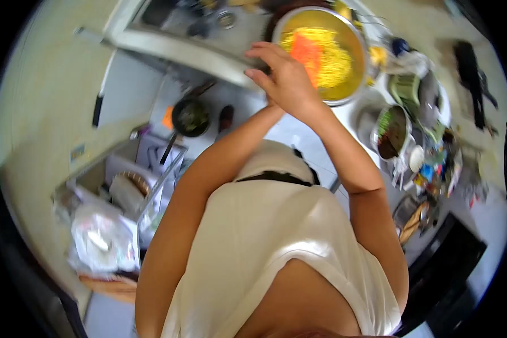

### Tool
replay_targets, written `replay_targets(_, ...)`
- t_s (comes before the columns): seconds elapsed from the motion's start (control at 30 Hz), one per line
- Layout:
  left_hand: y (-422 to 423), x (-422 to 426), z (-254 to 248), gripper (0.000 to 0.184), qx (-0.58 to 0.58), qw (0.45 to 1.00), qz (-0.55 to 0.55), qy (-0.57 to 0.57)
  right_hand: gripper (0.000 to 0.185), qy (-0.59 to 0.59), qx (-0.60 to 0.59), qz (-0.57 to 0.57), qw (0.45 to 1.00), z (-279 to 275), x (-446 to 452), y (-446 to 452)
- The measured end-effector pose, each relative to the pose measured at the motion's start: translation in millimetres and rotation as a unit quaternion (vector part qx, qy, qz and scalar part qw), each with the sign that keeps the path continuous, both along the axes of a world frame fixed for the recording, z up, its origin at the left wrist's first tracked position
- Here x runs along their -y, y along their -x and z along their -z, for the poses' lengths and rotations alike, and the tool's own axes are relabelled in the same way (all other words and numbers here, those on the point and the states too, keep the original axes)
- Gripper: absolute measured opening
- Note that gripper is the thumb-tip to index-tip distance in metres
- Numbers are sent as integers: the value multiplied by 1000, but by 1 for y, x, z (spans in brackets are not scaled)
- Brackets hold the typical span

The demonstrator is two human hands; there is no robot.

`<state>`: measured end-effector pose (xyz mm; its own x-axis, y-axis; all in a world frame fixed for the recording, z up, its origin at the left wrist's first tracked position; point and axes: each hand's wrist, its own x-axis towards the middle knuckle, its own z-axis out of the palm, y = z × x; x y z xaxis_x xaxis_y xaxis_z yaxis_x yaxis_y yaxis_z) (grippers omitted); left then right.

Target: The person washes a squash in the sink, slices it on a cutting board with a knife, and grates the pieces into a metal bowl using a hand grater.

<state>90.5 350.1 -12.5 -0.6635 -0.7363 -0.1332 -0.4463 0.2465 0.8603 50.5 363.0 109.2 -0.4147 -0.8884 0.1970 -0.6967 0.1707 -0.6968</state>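
My right hand [287,79] is over the near left rim of a large metal bowl [359,42], its fingers stretched to the left and the thumb apart. Thin yellow strands like noodles [335,62] lie in the bowl. A flat orange piece [306,53] rests on them beside my right hand; its kind is unclear. My left forearm [259,127] reaches up under the right hand, which covers the left hand, so its fingers are hidden.
A sink [180,22] is at the upper left of the bowl. To the right stand a pot [397,132] with chopped greens and a green basket [403,90]. A dark pan [190,117] sits low on the left, near a grey crate [93,177] and plastic bags [101,236].
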Motion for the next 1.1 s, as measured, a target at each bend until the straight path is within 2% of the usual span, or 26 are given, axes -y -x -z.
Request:
replay_targets(0.07,7,6,-6,46,-27,985,-7,-172,30,-9,27,67,997,-4,-24,27)
replay_targets(0.1,12,7,-9,50,-31,966,-9,-255,30,-13,-4,123,992,-4,-41,44)
replay_targets(0.13,9,-3,10,33,36,963,-74,-257,29,-15,-31,176,984,-3,-57,60)
replay_targets(0.17,9,-3,60,26,-88,953,-91,-276,28,-15,-54,224,973,2,-72,75)
replay_targets(0.23,16,10,15,21,-37,933,-80,-348,30,43,-171,302,937,26,-111,117)
replay_targets(0.3,13,11,-9,20,-88,919,-182,-338,34,-3,-87,417,905,36,-145,145)
replay_targets(0.33,10,19,-14,24,-82,913,-154,-369,40,-73,-94,436,892,51,-164,160)
replay_targets(0.37,7,30,-16,29,-76,905,-126,-399,46,-142,-99,453,875,68,-183,175)
replay_targets(0.4,6,38,-17,26,-78,904,-79,-412,61,-248,-57,416,873,81,-198,187)
replay_targets(0.53,13,47,-26,24,-30,910,-56,-410,75,-240,0,304,922,103,-218,183)
replay_targets(0.63,14,42,-25,23,-31,921,-62,-383,68,-300,47,360,882,104,-210,190)
replay_targets(0.67,13,41,-25,22,-14,924,-60,-378,50,-267,34,394,879,110,-210,191)
replay_targets(0.77,10,40,-25,20,-21,920,-49,-389,37,-240,121,440,856,110,-211,199)
replay_targets(0.8,11,38,-25,20,-24,922,-60,-382,31,-190,104,474,854,114,-211,196)
replay_targets(0.9,10,41,-20,20,-15,924,-40,-381,27,-157,85,523,833,115,-214,189)
replay_targets(1.1,12,36,-12,19,-33,931,-48,-361,17,-45,-30,619,784,95,-222,179)
